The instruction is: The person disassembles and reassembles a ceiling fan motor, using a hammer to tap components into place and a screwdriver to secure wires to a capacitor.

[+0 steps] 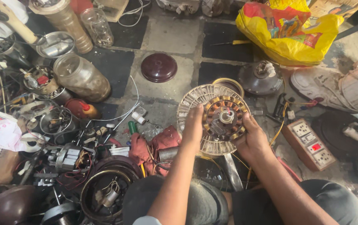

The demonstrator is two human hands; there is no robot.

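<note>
I hold a round metal fan motor (pixel 216 100) in front of me, its copper-wound stator facing up with a shaft in the middle. My left hand (pixel 192 130) grips its left rim, fingers laid up along the finned edge. On the lower right rim sits my right hand (pixel 252 137), thumb on the windings. Both forearms reach up from my knees at the bottom of the view.
A dark maroon dome cover (pixel 159 67) lies on the tiled floor beyond. A yellow plastic bag (pixel 289 33) sits at the back right, a switch-and-socket board (pixel 310 143) at right, a red rag (pixel 154 146) by my left wrist. Jars, motor parts and wires crowd the left.
</note>
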